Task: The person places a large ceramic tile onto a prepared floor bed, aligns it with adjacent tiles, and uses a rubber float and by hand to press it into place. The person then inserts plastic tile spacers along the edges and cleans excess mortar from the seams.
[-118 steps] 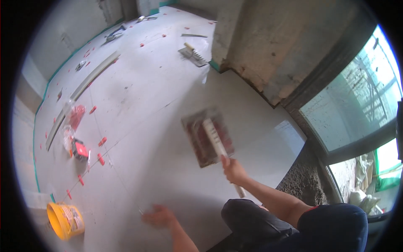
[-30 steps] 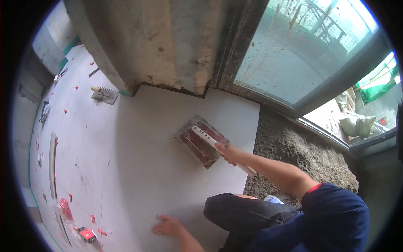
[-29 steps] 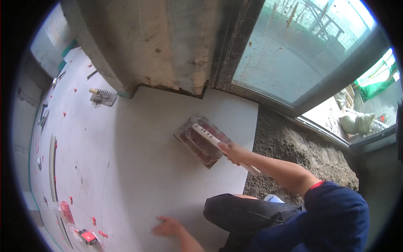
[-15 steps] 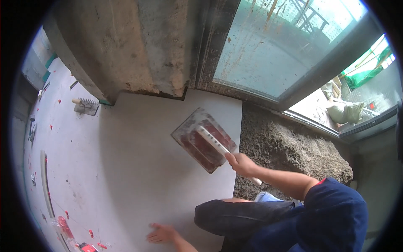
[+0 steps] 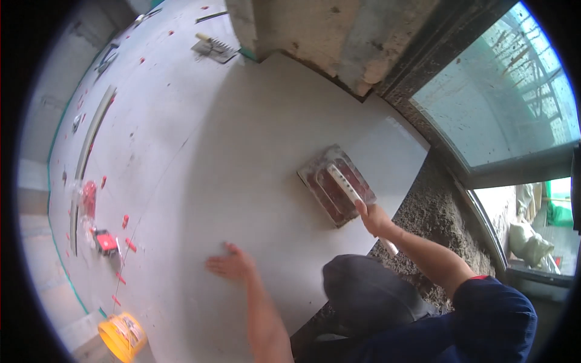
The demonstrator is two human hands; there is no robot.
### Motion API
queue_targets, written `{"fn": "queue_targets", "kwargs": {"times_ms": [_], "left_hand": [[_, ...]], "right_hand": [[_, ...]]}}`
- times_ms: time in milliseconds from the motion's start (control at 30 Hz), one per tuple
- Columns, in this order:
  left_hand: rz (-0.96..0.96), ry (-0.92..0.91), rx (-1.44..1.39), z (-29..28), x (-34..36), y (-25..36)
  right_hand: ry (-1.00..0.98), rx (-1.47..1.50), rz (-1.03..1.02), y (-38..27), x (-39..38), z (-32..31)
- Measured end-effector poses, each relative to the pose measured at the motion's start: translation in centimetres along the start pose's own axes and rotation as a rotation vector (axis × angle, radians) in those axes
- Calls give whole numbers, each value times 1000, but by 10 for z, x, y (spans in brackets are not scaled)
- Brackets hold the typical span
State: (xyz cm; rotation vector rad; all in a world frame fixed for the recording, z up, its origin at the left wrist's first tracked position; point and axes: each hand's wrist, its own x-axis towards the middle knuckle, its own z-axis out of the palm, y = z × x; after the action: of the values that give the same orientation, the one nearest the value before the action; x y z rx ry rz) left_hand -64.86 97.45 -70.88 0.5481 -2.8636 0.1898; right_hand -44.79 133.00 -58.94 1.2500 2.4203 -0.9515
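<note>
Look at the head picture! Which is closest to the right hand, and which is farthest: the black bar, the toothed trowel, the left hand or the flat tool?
From the right hand:
1. Flat tool: its handle is in that hand.
2. Left hand: off to the left.
3. Toothed trowel: up ahead, left.
4. Black bar: just beyond the trowel.

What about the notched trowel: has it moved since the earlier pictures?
No; the notched trowel lies by the same wall corner as before; only the view shifted.
</note>
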Motion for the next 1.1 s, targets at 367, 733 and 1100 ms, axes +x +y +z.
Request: {"fn": "queue_targets", "kwargs": {"times_ms": [367, 733, 1100], "left_hand": [[1120, -583, -1094, -145, -240, 4], [-219, -291, -281, -97, -209, -197], [-233, -216, -472, -88, -196, -190]], "right_hand": [[-296, 170, -77, -89, 49, 37], [-460, 18, -159, -137, -37, 14], [-312, -538, -767, -139, -7, 55]]}}
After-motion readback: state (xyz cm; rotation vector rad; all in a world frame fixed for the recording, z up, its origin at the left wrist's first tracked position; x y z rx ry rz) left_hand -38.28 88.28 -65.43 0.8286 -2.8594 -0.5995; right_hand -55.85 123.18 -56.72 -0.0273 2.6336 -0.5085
